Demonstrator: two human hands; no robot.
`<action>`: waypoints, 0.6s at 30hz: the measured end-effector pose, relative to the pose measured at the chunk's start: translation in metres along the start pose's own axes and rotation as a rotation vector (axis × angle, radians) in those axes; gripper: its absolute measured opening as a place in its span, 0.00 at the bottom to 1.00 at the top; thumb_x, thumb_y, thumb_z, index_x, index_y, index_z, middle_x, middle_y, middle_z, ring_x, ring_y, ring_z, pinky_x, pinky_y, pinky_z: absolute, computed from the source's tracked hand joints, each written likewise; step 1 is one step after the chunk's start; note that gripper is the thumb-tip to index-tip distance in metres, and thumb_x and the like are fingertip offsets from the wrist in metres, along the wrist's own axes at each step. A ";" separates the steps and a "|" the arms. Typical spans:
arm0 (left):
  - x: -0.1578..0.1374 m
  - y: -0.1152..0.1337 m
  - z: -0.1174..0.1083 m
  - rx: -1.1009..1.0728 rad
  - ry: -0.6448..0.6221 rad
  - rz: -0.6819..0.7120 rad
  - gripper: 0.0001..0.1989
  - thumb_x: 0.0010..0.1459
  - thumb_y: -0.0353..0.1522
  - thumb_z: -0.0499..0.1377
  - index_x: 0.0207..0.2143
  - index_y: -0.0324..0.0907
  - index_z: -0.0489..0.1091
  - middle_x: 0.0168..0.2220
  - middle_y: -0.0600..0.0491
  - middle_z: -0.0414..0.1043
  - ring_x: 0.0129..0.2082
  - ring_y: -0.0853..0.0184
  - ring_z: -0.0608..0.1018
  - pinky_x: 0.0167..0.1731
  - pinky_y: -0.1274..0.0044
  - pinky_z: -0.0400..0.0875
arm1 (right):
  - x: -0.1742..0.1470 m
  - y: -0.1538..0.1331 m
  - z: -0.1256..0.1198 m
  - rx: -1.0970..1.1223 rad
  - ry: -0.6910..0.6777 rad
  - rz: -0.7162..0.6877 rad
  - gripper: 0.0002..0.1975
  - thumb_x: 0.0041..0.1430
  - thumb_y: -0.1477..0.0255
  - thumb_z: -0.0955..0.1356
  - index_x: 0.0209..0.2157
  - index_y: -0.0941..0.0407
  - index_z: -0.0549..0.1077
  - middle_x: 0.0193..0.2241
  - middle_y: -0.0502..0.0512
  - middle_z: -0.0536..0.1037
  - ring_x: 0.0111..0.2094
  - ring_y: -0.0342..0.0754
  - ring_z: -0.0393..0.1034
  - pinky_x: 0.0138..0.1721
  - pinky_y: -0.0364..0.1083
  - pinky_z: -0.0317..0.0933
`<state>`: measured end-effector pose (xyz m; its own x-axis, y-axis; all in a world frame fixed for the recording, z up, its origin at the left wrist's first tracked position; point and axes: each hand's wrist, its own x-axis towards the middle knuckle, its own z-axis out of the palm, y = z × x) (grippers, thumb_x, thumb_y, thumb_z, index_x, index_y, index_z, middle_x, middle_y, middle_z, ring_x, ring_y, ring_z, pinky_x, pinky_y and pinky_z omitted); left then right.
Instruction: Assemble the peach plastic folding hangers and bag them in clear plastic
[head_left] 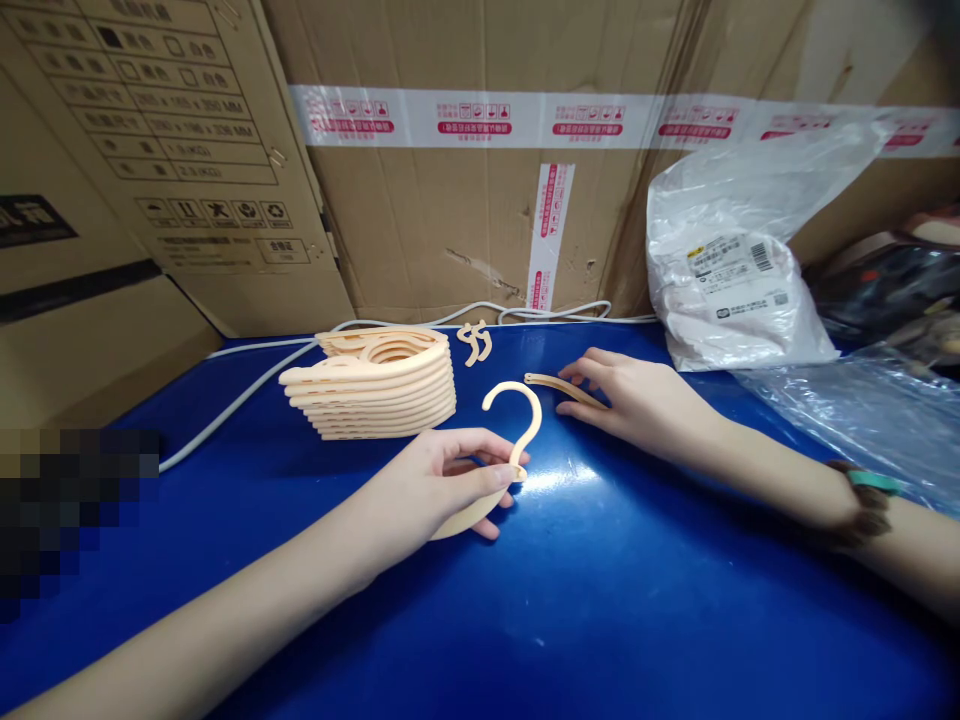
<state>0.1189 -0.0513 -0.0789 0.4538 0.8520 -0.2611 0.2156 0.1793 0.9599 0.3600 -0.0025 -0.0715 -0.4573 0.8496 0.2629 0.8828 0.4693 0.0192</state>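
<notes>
Your left hand [450, 475] pinched a curved cream hanger piece [469, 516] above the blue tabletop [562, 630], a cream hook [537, 412] rising by your thumb! Your right hand [630, 395] gripped a slim hanger arm [553, 383], its tip near that hook! Beyond sat stacked hanger pieces [375, 400], two loose hooks [484, 346] close by!
</notes>
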 end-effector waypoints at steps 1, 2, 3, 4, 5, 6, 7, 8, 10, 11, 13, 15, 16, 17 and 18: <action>0.001 -0.001 -0.001 0.000 0.000 0.012 0.13 0.53 0.38 0.63 0.38 0.39 0.75 0.39 0.48 0.76 0.35 0.66 0.78 0.27 0.78 0.77 | 0.000 0.000 0.001 -0.010 -0.012 -0.006 0.15 0.64 0.61 0.64 0.45 0.56 0.73 0.41 0.58 0.76 0.38 0.52 0.73 0.34 0.47 0.63; 0.001 -0.002 -0.001 -0.001 -0.001 0.020 0.13 0.53 0.38 0.63 0.38 0.39 0.75 0.39 0.49 0.76 0.35 0.66 0.78 0.28 0.78 0.77 | -0.001 0.000 0.001 -0.019 -0.025 -0.011 0.14 0.65 0.63 0.63 0.45 0.57 0.73 0.40 0.59 0.75 0.39 0.53 0.73 0.36 0.47 0.63; 0.002 -0.003 -0.002 -0.003 0.001 0.023 0.13 0.53 0.38 0.63 0.38 0.39 0.75 0.38 0.49 0.76 0.35 0.67 0.78 0.28 0.78 0.78 | -0.001 0.001 0.002 -0.023 -0.039 -0.014 0.13 0.66 0.66 0.62 0.43 0.57 0.74 0.39 0.59 0.75 0.40 0.53 0.72 0.37 0.48 0.63; 0.002 -0.003 -0.002 -0.006 0.004 0.024 0.13 0.53 0.38 0.63 0.37 0.39 0.75 0.37 0.50 0.76 0.35 0.67 0.78 0.28 0.78 0.78 | -0.001 0.001 0.002 -0.019 -0.053 -0.016 0.12 0.66 0.68 0.61 0.40 0.58 0.74 0.38 0.59 0.75 0.40 0.53 0.72 0.37 0.48 0.63; 0.002 -0.002 -0.002 -0.011 0.011 0.021 0.12 0.53 0.38 0.63 0.37 0.39 0.75 0.35 0.50 0.75 0.34 0.67 0.78 0.28 0.78 0.78 | -0.001 0.001 0.002 -0.010 -0.064 -0.019 0.11 0.65 0.71 0.61 0.38 0.58 0.73 0.37 0.58 0.75 0.39 0.52 0.71 0.37 0.48 0.62; 0.002 -0.002 -0.001 -0.015 0.021 0.014 0.12 0.52 0.38 0.64 0.35 0.39 0.74 0.33 0.51 0.75 0.34 0.67 0.78 0.28 0.77 0.78 | -0.002 0.001 0.002 0.000 -0.073 -0.027 0.10 0.64 0.73 0.61 0.37 0.58 0.73 0.36 0.58 0.75 0.38 0.52 0.71 0.37 0.47 0.62; 0.002 -0.001 -0.001 -0.018 0.032 0.004 0.11 0.52 0.37 0.64 0.34 0.39 0.74 0.32 0.51 0.75 0.34 0.66 0.79 0.28 0.77 0.78 | -0.002 0.001 0.001 0.007 -0.080 -0.043 0.09 0.63 0.74 0.61 0.36 0.58 0.72 0.36 0.58 0.74 0.38 0.52 0.70 0.37 0.47 0.61; 0.002 0.000 -0.001 -0.021 0.045 -0.004 0.11 0.51 0.37 0.64 0.33 0.39 0.73 0.31 0.52 0.75 0.33 0.66 0.79 0.28 0.76 0.78 | -0.003 0.000 0.000 0.009 -0.088 -0.062 0.08 0.63 0.74 0.61 0.36 0.58 0.70 0.36 0.58 0.74 0.37 0.51 0.70 0.37 0.47 0.61; 0.001 0.000 -0.001 -0.035 0.057 -0.011 0.12 0.50 0.38 0.65 0.31 0.39 0.72 0.30 0.52 0.75 0.33 0.65 0.79 0.28 0.75 0.78 | -0.005 -0.005 -0.001 0.000 -0.104 -0.109 0.06 0.62 0.74 0.60 0.35 0.57 0.68 0.35 0.58 0.73 0.36 0.51 0.68 0.37 0.47 0.60; 0.001 0.000 -0.001 -0.044 0.054 -0.011 0.12 0.49 0.38 0.66 0.31 0.39 0.72 0.30 0.52 0.75 0.34 0.65 0.79 0.29 0.75 0.78 | -0.005 -0.008 -0.002 -0.004 -0.112 -0.133 0.06 0.62 0.74 0.60 0.35 0.57 0.67 0.35 0.58 0.73 0.36 0.51 0.67 0.36 0.47 0.60; 0.001 0.000 -0.002 -0.064 0.044 -0.011 0.12 0.49 0.38 0.66 0.32 0.39 0.72 0.31 0.52 0.76 0.34 0.65 0.79 0.29 0.75 0.78 | -0.007 -0.014 -0.003 -0.003 -0.125 -0.177 0.05 0.61 0.74 0.60 0.34 0.57 0.66 0.34 0.58 0.72 0.34 0.50 0.66 0.36 0.47 0.59; 0.001 0.001 -0.003 -0.084 0.038 -0.024 0.11 0.50 0.37 0.66 0.32 0.38 0.73 0.32 0.51 0.77 0.34 0.65 0.80 0.30 0.76 0.78 | -0.008 -0.020 -0.003 -0.001 -0.133 -0.211 0.05 0.61 0.74 0.59 0.33 0.57 0.65 0.34 0.58 0.72 0.33 0.49 0.65 0.36 0.47 0.58; 0.000 0.002 -0.003 -0.089 0.038 -0.034 0.10 0.51 0.36 0.66 0.33 0.38 0.73 0.33 0.50 0.77 0.34 0.66 0.80 0.30 0.76 0.78 | -0.008 -0.023 -0.003 -0.003 -0.137 -0.218 0.05 0.61 0.74 0.59 0.32 0.57 0.65 0.33 0.58 0.72 0.32 0.49 0.64 0.35 0.47 0.58; 0.000 0.003 -0.003 -0.093 0.039 -0.044 0.09 0.52 0.35 0.65 0.34 0.38 0.73 0.34 0.50 0.78 0.34 0.66 0.80 0.30 0.76 0.78 | -0.009 -0.024 -0.003 -0.005 -0.139 -0.223 0.05 0.61 0.74 0.59 0.32 0.57 0.64 0.33 0.58 0.72 0.31 0.49 0.64 0.35 0.47 0.58; -0.001 0.004 -0.003 -0.094 0.043 -0.053 0.08 0.53 0.34 0.64 0.34 0.38 0.73 0.35 0.50 0.78 0.34 0.66 0.80 0.31 0.76 0.78 | -0.009 -0.026 -0.003 -0.007 -0.143 -0.227 0.05 0.61 0.74 0.59 0.32 0.57 0.64 0.32 0.57 0.72 0.30 0.49 0.64 0.35 0.47 0.57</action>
<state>0.1166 -0.0497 -0.0747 0.4057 0.8602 -0.3089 0.1551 0.2683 0.9508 0.3415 -0.0229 -0.0716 -0.6540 0.7480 0.1125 0.7561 0.6508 0.0688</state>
